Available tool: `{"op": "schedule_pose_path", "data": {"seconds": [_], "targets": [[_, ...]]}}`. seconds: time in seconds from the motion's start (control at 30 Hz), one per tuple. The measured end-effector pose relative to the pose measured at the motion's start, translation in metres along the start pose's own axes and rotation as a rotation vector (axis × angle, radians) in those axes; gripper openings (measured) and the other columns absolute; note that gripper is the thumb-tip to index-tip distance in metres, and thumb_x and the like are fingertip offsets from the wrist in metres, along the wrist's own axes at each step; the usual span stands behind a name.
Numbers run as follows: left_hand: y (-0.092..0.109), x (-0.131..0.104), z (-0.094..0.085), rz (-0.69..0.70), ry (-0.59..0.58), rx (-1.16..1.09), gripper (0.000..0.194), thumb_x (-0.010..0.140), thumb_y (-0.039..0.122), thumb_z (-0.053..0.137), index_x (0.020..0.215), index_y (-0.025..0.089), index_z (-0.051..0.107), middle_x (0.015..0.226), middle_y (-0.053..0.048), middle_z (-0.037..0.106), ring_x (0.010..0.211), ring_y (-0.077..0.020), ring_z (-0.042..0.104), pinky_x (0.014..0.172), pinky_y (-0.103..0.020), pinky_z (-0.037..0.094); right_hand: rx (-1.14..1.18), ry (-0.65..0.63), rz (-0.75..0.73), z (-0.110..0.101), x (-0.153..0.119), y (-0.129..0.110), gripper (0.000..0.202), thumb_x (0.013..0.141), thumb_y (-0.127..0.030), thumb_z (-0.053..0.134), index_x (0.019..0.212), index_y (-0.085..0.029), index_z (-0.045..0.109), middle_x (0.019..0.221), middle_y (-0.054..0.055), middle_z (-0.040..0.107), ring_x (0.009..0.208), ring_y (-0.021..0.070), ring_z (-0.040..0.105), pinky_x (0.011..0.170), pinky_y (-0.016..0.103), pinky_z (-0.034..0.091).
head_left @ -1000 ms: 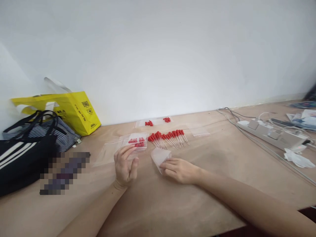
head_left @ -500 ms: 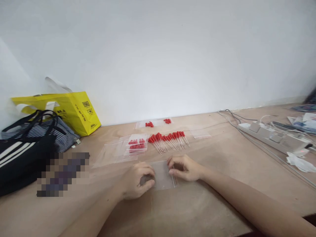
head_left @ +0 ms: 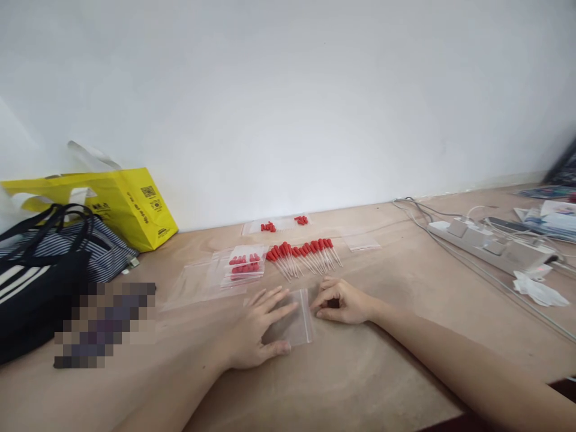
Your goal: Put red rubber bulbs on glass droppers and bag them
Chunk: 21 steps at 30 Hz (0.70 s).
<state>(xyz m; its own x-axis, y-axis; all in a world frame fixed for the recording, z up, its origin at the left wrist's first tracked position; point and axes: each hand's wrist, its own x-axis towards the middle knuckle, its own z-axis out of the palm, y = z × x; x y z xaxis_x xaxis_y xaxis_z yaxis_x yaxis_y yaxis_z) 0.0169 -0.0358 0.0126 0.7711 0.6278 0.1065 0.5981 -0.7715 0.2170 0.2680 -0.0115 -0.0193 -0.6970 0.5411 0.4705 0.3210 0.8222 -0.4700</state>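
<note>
A small clear zip bag (head_left: 294,321) lies flat on the table in front of me, its seal strip on the right side. My left hand (head_left: 265,327) rests over the bag's left part with its fingers spread. At the bag's sealed edge, my right hand (head_left: 339,301) is curled, thumb and forefinger tips close together; whether anything is between them cannot be made out. Just beyond lies a row of red-tipped sticks (head_left: 310,255) with pale shafts. To their left, filled bags with red tips (head_left: 246,264) are stacked on flat clear bags (head_left: 193,285).
More red-tipped sticks in clear bags (head_left: 279,224) lie near the wall. Another clear bag (head_left: 362,242) is right of the row. A power strip (head_left: 486,246) with cables and a crumpled tissue (head_left: 540,290) sit at right. A yellow bag (head_left: 153,210) and a black bag (head_left: 40,294) stand at left.
My left fingers have spread out over the bag. My right hand has drawn slightly off the bag's seal strip, which now shows, and its thumb and forefinger are closer together.
</note>
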Motion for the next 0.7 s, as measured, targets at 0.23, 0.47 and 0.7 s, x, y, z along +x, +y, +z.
{"op": "schedule_pose_path", "data": {"seconds": [0.23, 0.47, 0.7], "targets": [[0.003, 0.010, 0.019, -0.088, -0.055, 0.027, 0.053, 0.084, 0.048, 0.038, 0.132, 0.030, 0.025, 0.141, -0.007, 0.024, 0.128, -0.0252, 0.021, 0.101, -0.054, 0.018, -0.232, 0.384, 0.721, -0.012, 0.024, 0.042, 0.008, 0.070, -0.014, 0.053, 0.075, -0.016, 0.059, 0.077, 0.003, 0.062, 0.076, 0.0125, 0.056, 0.070, 0.023, 0.041], [0.008, 0.015, 0.024, -0.127, -0.048, 0.025, 0.054, 0.084, 0.051, 0.035, 0.133, 0.029, 0.026, 0.141, -0.007, 0.022, 0.129, -0.0238, 0.019, 0.103, -0.052, 0.016, -0.265, 0.453, 1.076, -0.020, 0.065, 0.083, 0.026, 0.067, -0.026, 0.057, 0.088, -0.011, 0.054, 0.082, 0.012, 0.062, 0.075, 0.0192, 0.059, 0.060, 0.025, 0.041], [0.009, 0.014, 0.022, -0.152, -0.051, -0.012, 0.054, 0.084, 0.052, 0.034, 0.132, 0.029, 0.028, 0.141, -0.006, 0.024, 0.129, -0.0234, 0.021, 0.104, -0.051, 0.015, -0.185, 0.405, 1.168, -0.024, 0.079, 0.084, 0.007, 0.062, -0.015, 0.058, 0.069, -0.011, 0.057, 0.069, 0.011, 0.062, 0.065, 0.0196, 0.059, 0.052, 0.023, 0.038]]}}
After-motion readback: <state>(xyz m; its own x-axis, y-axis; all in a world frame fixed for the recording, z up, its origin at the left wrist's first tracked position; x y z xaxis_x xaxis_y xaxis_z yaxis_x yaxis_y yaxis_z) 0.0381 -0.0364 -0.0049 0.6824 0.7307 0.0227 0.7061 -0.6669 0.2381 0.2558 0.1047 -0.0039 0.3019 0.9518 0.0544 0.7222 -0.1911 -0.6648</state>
